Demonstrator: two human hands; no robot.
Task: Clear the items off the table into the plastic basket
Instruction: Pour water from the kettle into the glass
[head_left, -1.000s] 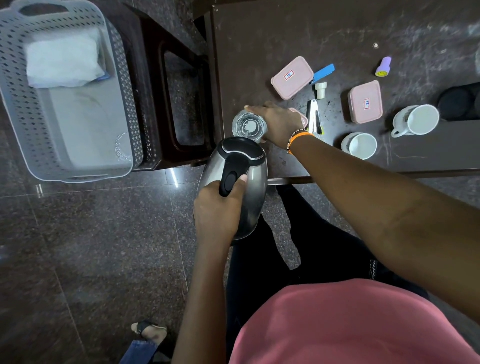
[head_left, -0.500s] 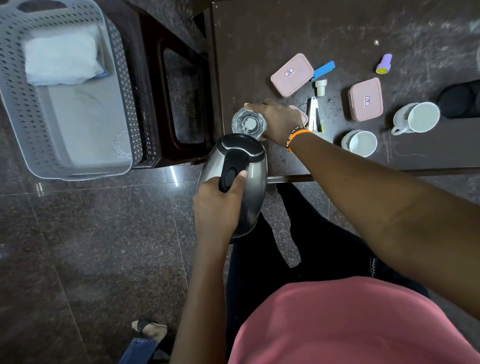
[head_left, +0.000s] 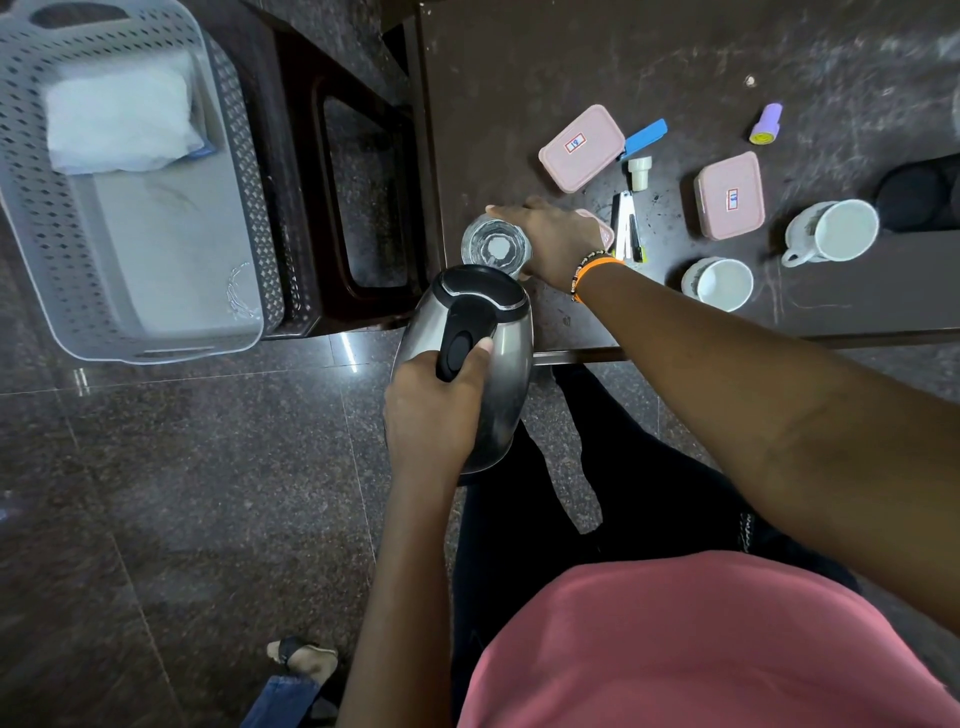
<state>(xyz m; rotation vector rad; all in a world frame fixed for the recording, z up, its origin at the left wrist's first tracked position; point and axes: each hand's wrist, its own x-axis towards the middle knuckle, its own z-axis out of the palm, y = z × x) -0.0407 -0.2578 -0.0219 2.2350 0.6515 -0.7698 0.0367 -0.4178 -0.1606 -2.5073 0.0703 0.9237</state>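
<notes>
My left hand (head_left: 434, 415) grips the black handle of a steel electric kettle (head_left: 496, 364), held in the air just off the near left corner of the dark table (head_left: 545, 62). My right hand (head_left: 556, 236) is wrapped around a clear drinking glass (head_left: 496, 248) standing near the table's left edge. The grey perforated plastic basket (head_left: 249, 171) sits at the upper left on a dark stool, with a white folded cloth (head_left: 119, 117) inside. Left on the table are two pink lidded boxes (head_left: 582, 147) (head_left: 730, 195) and two white cups (head_left: 719, 283) (head_left: 836, 231).
Small items lie mid-table: a blue strip (head_left: 644, 136), a white cap (head_left: 640, 173), a white stapler-like tool (head_left: 626, 226), a purple and yellow stamp (head_left: 766, 123). A black round object (head_left: 917, 195) sits at the right edge. Another person's sandalled foot (head_left: 304, 660) is on the floor below.
Both hands have stayed almost still on the kettle and the glass; the view has shifted only slightly.
</notes>
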